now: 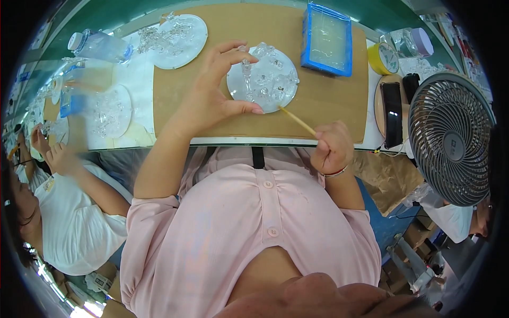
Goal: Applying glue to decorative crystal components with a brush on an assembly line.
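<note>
My left hand arches over the left side of a round white plate. Between its thumb and fingers stands a slender clear piece, like glass or plastic, which they grip by its ends. Several small clear pieces lie on the same plate. My right hand is closed around a thin wooden stick, near the table's front edge. The stick slants up and left, its far tip by the plate's lower rim.
A brown board covers the tabletop. Behind stand a blue-rimmed tray and a second plate of clear pieces. At right are a tape roll, a phone and a fan. A co-worker sits at left.
</note>
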`<state>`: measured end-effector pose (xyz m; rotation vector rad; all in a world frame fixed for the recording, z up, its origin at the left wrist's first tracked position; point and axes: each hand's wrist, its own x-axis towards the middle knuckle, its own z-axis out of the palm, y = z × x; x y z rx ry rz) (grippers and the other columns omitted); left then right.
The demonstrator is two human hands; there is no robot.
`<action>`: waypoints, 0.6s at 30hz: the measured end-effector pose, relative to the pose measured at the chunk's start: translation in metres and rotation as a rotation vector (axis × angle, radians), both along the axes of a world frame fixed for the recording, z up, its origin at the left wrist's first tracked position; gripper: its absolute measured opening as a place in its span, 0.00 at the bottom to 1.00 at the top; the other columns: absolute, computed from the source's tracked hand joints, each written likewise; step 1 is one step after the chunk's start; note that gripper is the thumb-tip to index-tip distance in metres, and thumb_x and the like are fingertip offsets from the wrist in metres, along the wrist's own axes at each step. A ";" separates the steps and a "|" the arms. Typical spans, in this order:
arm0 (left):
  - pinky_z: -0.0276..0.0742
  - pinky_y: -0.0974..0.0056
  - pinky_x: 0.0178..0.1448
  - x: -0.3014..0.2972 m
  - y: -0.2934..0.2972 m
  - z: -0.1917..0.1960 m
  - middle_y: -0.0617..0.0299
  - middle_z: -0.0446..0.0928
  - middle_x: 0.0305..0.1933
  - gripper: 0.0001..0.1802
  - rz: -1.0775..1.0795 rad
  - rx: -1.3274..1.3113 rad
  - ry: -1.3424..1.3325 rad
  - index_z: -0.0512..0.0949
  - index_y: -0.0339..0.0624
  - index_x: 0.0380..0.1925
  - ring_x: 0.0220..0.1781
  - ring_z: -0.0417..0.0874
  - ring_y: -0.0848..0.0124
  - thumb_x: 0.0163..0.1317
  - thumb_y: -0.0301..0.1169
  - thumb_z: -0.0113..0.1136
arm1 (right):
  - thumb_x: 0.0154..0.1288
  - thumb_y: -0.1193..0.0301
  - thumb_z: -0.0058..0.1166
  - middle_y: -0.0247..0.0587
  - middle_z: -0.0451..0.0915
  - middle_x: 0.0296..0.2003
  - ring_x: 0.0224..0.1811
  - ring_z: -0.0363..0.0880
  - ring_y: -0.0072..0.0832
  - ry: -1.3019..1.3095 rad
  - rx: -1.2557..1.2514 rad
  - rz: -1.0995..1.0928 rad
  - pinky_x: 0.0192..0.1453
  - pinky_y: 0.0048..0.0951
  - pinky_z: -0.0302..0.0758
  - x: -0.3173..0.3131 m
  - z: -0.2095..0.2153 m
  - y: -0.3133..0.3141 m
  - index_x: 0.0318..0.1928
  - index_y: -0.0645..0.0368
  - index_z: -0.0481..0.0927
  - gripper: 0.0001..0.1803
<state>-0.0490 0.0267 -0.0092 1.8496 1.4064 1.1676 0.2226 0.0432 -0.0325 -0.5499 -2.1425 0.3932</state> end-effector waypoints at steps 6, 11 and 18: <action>0.67 0.54 0.64 0.012 -0.010 -0.007 0.54 0.65 0.62 0.41 0.104 -0.019 -0.119 0.74 0.50 0.49 0.65 0.65 0.56 0.29 0.38 0.81 | 0.67 0.74 0.44 0.47 0.78 0.30 0.23 0.72 0.39 -0.029 0.061 0.081 0.29 0.37 0.69 -0.015 -0.007 0.000 0.38 0.61 0.69 0.03; 0.68 0.53 0.63 0.015 -0.016 -0.013 0.52 0.65 0.61 0.42 0.185 0.010 -0.099 0.73 0.50 0.50 0.65 0.65 0.56 0.29 0.39 0.81 | 0.65 0.75 0.45 0.47 0.79 0.31 0.24 0.72 0.39 -0.110 0.066 0.116 0.31 0.38 0.69 -0.010 -0.009 -0.001 0.41 0.61 0.67 0.05; 0.68 0.53 0.62 0.024 -0.016 -0.017 0.50 0.62 0.62 0.42 0.217 0.054 -0.065 0.72 0.48 0.51 0.65 0.64 0.55 0.31 0.39 0.81 | 0.65 0.75 0.46 0.45 0.78 0.30 0.23 0.72 0.38 -0.005 -0.025 0.029 0.30 0.36 0.68 0.006 -0.006 0.004 0.40 0.60 0.69 0.05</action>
